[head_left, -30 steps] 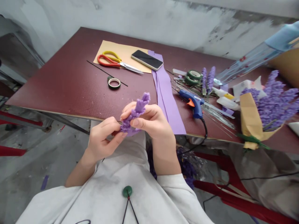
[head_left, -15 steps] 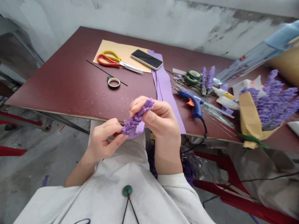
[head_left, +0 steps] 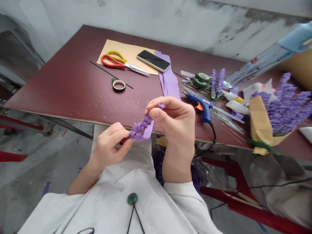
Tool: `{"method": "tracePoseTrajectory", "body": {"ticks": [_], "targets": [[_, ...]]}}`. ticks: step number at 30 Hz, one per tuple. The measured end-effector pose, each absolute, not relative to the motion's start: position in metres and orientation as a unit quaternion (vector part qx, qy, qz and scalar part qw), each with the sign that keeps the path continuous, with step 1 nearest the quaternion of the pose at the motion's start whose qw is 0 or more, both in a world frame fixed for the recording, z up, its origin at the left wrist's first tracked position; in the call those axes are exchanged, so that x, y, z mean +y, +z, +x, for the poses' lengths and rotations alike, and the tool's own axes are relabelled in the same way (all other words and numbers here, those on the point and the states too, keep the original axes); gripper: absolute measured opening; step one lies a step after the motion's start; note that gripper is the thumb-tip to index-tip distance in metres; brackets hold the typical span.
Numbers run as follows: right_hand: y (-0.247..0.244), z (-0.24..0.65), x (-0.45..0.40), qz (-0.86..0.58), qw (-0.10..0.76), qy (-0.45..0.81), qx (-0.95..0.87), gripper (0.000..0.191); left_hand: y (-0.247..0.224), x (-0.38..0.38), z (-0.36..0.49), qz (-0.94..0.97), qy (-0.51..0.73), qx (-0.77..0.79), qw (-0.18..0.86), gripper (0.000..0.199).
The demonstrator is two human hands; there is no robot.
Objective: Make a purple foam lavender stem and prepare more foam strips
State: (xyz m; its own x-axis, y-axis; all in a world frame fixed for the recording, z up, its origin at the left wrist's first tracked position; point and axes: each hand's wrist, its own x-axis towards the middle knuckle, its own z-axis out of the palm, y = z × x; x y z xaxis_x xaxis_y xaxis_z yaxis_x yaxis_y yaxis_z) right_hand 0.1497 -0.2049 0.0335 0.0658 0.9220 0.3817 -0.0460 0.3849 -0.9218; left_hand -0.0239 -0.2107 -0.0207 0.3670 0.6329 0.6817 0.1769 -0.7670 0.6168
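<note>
A ruffled purple paper flower spike (head_left: 141,126) is stretched between my two hands above the table's front edge, tilted up to the right. My left hand (head_left: 110,143) pinches its lower end. With thumb and forefinger, my right hand (head_left: 174,120) grips the upper part, and a purple tip pokes out past the fingers. From the spike's underside hangs a flat loop of purple paper strip (head_left: 148,130). Beyond my right hand, long purple paper strips (head_left: 169,83) lie on the table, partly hidden by that hand.
Scissors (head_left: 125,64) and a phone (head_left: 154,60) rest on tan paper (head_left: 131,50). Nearer lies a tape roll (head_left: 119,85) by a dark stem (head_left: 104,70). To the right are a blue glue gun (head_left: 203,105), wires, green tape rolls (head_left: 202,79) and a wrapped purple bouquet (head_left: 287,104).
My right hand has shifted slightly right, its fingers now closing over the spike's upper end. My left hand has barely moved and keeps its pinch.
</note>
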Motion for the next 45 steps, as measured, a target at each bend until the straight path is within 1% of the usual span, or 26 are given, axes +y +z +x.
{"method": "tracePoseTrajectory", "body": {"ticks": [3,6,7,10,11,12,14,17,21,24,27,29,30,31,33,35,39,41,45], "targets": [[0.027,0.155,-0.202,-0.353,0.611,0.438,-0.558,0.013,-0.022,-0.211,-0.023,0.782,0.497,0.258,0.273,0.014],[0.023,0.157,-0.199,-0.319,0.597,0.49,-0.55,0.013,-0.023,-0.21,-0.022,0.777,0.494,0.261,0.289,0.012],[0.022,0.157,-0.199,-0.309,0.594,0.5,-0.549,0.018,-0.024,-0.21,-0.022,0.777,0.495,0.263,0.287,0.012],[0.021,0.157,-0.197,-0.278,0.583,0.53,-0.549,0.043,-0.024,-0.21,-0.021,0.776,0.498,0.272,0.275,0.013],[0.021,0.157,-0.196,-0.274,0.582,0.538,-0.545,0.048,-0.024,-0.21,-0.021,0.776,0.5,0.273,0.272,0.013],[0.021,0.157,-0.196,-0.277,0.584,0.542,-0.538,0.049,-0.023,-0.21,-0.021,0.776,0.501,0.273,0.269,0.014],[0.02,0.156,-0.195,-0.306,0.597,0.528,-0.52,0.04,-0.023,-0.21,-0.021,0.779,0.501,0.273,0.259,0.014],[0.02,0.155,-0.197,-0.371,0.617,0.466,-0.514,0.023,-0.022,-0.21,-0.021,0.784,0.499,0.275,0.244,0.014],[0.019,0.157,-0.198,-0.394,0.615,0.431,-0.529,0.013,-0.024,-0.208,-0.022,0.778,0.491,0.272,0.284,0.012],[0.019,0.159,-0.199,-0.392,0.593,0.447,-0.543,0.017,-0.026,-0.208,-0.022,0.768,0.485,0.272,0.319,0.012],[0.018,0.16,-0.202,-0.383,0.563,0.485,-0.549,0.033,-0.026,-0.208,-0.022,0.761,0.489,0.278,0.322,0.013],[0.015,0.159,-0.205,-0.371,0.515,0.524,-0.568,0.044,-0.025,-0.208,-0.021,0.755,0.491,0.283,0.332,0.014],[0.013,0.158,-0.206,-0.367,0.484,0.541,-0.581,0.044,-0.025,-0.209,-0.021,0.748,0.491,0.288,0.341,0.014],[0.01,0.156,-0.207,-0.368,0.459,0.552,-0.591,0.041,-0.025,-0.209,-0.021,0.741,0.49,0.296,0.351,0.015],[0.006,0.152,-0.208,-0.377,0.439,0.555,-0.597,0.03,-0.025,-0.209,-0.022,0.722,0.486,0.311,0.382,0.018],[0.004,0.146,-0.207,-0.374,0.453,0.564,-0.58,0.026,-0.027,-0.21,-0.022,0.696,0.479,0.312,0.434,0.02],[0.004,0.141,-0.204,-0.347,0.476,0.615,-0.524,0.027,-0.03,-0.209,-0.021,0.628,0.46,0.293,0.554,0.019],[0.002,0.141,-0.202,-0.345,0.484,0.616,-0.518,0.026,-0.03,-0.209,-0.02,0.616,0.459,0.302,0.565,0.02],[-0.002,0.143,-0.2,-0.325,0.487,0.625,-0.515,0.024,-0.031,-0.21,-0.016,0.645,0.474,0.317,0.509,0.024]]}}
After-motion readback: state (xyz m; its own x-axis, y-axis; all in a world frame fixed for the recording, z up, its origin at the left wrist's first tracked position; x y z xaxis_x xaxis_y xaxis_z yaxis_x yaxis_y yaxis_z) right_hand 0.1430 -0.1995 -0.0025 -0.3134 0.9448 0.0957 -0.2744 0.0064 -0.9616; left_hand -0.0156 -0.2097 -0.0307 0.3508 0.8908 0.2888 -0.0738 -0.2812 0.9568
